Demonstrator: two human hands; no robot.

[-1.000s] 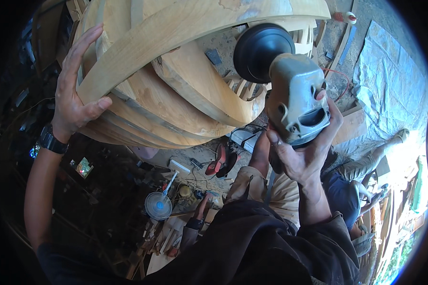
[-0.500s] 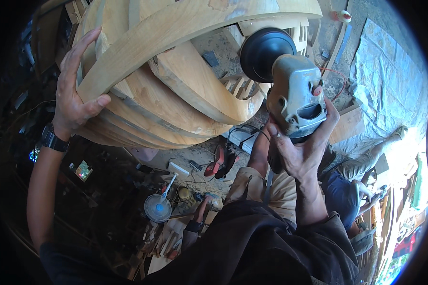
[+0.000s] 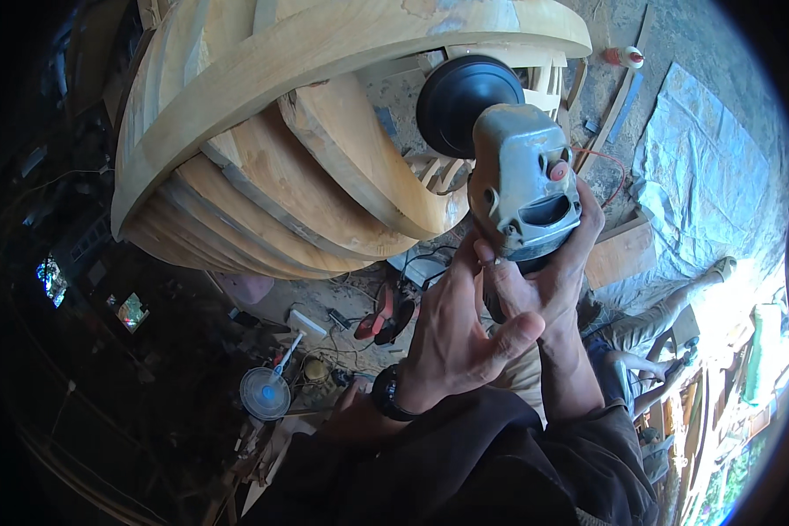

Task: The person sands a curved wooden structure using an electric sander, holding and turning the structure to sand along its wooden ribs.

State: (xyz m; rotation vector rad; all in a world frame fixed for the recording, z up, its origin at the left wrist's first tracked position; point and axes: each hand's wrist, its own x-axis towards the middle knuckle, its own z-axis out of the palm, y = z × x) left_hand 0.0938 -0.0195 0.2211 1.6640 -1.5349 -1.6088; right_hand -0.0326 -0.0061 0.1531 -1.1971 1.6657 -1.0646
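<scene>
My right hand (image 3: 548,285) grips an angle grinder (image 3: 522,162) by its body, just behind the worn metal gear head. A round black backing pad (image 3: 466,105) is fitted on the grinder and faces the wooden frame. My left hand (image 3: 465,337), with a dark wristwatch, is beside my right hand below the gear head. Its fingers stretch up against the grinder's near left side, tips partly hidden, and its thumb sticks out apart. Ahead stands a large curved wooden frame (image 3: 324,66) of pale rim and several swept slats (image 3: 359,167). The pad overlaps the rim's inner edge in view; contact cannot be made out.
A silvery sheet (image 3: 701,149) covers the floor at right, near a wooden board (image 3: 622,252) and a bottle (image 3: 624,57). Another person's leg (image 3: 675,302) reaches in at right. Red sandals (image 3: 377,316), cords and a fan (image 3: 265,393) are below the frame.
My left hand has let go of the wooden rim and come across to the grinder beside my right hand. The grinder has shifted slightly left and down in view.
</scene>
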